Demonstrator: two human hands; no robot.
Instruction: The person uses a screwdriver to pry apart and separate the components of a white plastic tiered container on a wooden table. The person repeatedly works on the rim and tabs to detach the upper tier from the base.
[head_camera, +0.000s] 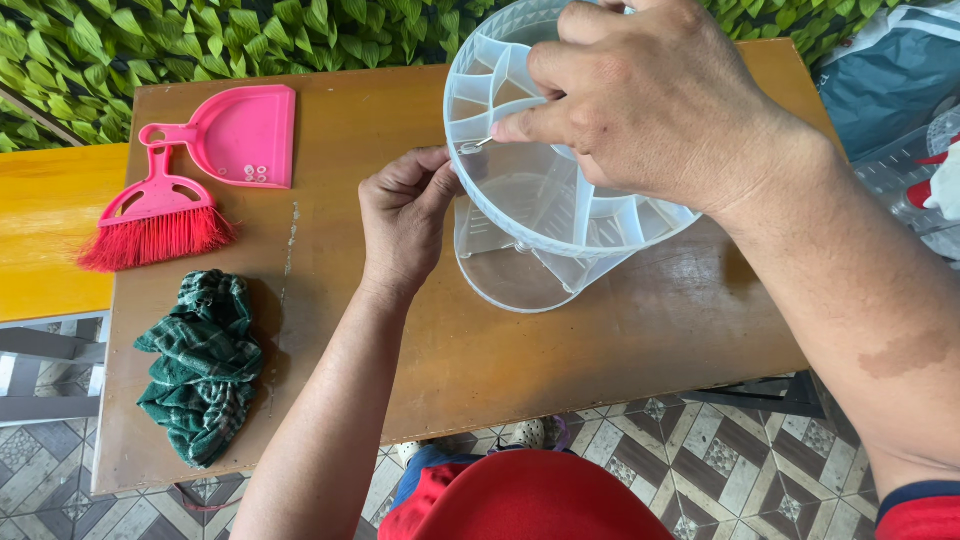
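Observation:
A clear plastic round organizer (540, 190) with several divided compartments and a round base stands tilted on the brown wooden table (620, 340). My right hand (650, 95) grips its upper rim and pinches a small metal screw (478, 145) at the rim's outer edge. My left hand (405, 215) sits just left of the organizer, fingers closed against its rim by that screw. What the left fingers hold is hidden.
A pink dustpan (245, 135) with a few small screws on it and a pink brush with red bristles (155, 215) lie at the table's far left. A crumpled green checked cloth (203, 365) lies near the front left. An orange table (45, 225) stands to the left; leafy wall behind.

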